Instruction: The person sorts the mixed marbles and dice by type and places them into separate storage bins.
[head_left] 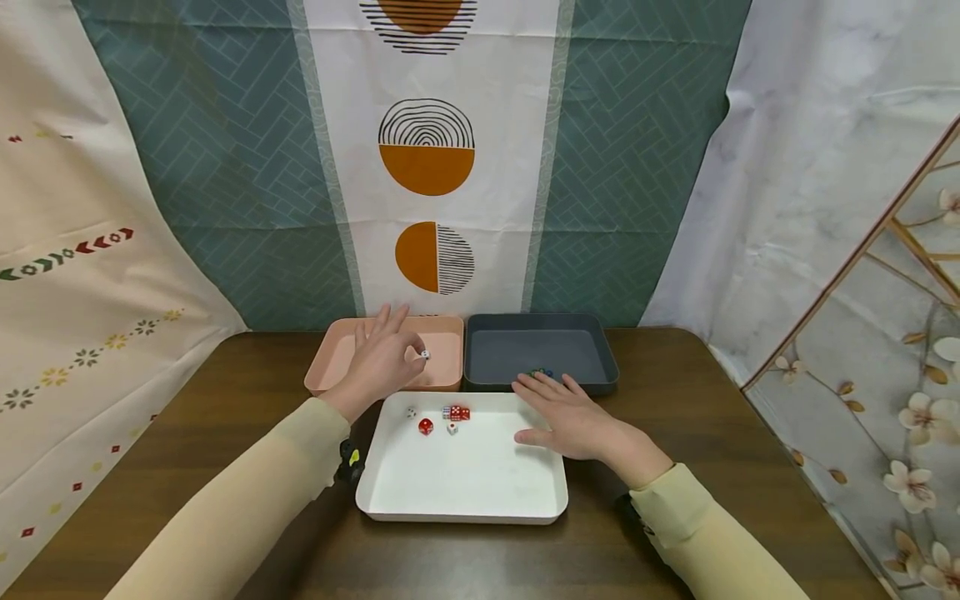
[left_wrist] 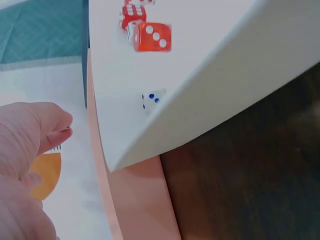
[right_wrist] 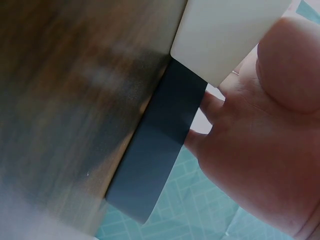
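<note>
Between thumb and index finger, my left hand (head_left: 377,364) pinches a small white die (head_left: 425,354) above the pink tray (head_left: 318,379); its other fingers are spread upward. My right hand (head_left: 567,419) is held flat with straight fingers over the right side of the white tray (head_left: 480,492), fingertips at the front rim of the dark tray (head_left: 480,379). In the white tray's back left lie a red die (head_left: 425,427), a white die (head_left: 452,429), another red die (head_left: 460,412) and a whitish die with blue pips (left_wrist: 152,99).
Several small green and blue pieces (head_left: 543,372) lie in the dark tray, partly hidden behind the right fingers. The pink and dark trays stand side by side behind the white one on a brown wooden table (head_left: 660,392). A patterned cloth (head_left: 510,167) hangs behind.
</note>
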